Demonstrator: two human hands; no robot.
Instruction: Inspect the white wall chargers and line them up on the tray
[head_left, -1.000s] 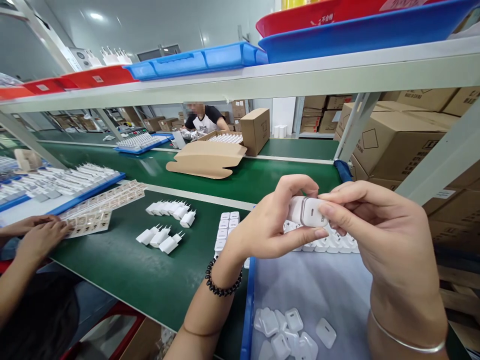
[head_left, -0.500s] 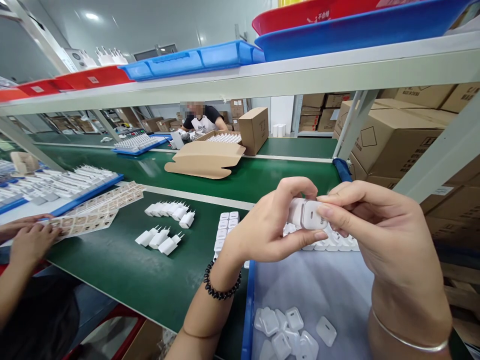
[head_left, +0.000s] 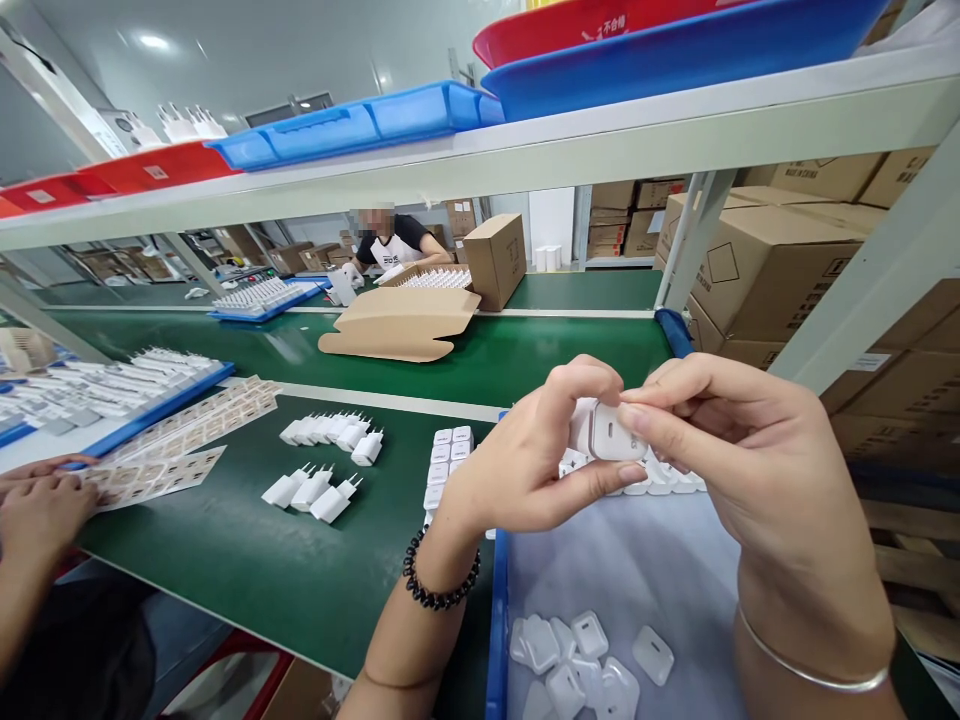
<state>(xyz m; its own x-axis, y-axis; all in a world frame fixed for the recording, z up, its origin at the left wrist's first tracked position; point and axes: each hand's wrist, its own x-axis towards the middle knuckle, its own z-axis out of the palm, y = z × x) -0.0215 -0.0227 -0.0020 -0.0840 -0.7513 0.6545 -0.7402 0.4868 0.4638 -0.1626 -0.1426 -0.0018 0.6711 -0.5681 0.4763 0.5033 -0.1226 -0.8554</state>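
In front of me, my left hand (head_left: 517,460) is closed around a white plug charger (head_left: 609,440), thumb below and fingers over the top. Its end face with a small slot points toward me. My right hand (head_left: 772,450) pinches the right edge of that face with thumb and forefinger, partly hiding grey print there. Whether it grips the charger itself or a thin cover on it, I cannot tell. Below, a blue tray (head_left: 497,630) holds a pile of translucent square covers (head_left: 570,665) with slots, and rows of white chargers (head_left: 667,478) stand behind the hands.
Left of the tray are white chargers in rows (head_left: 442,468) and pinned chargers (head_left: 311,490) lying on the green table (head_left: 225,560). A co-worker's hands (head_left: 45,510) touch a sticker sheet (head_left: 161,478). Overhead runs a shelf (head_left: 375,175) with trays. Another person (head_left: 397,240) sits opposite.
My view has shifted slightly, so the surroundings sit a little farther left. Both hands keep their hold on the charger, with only a slight shift of the fingers.
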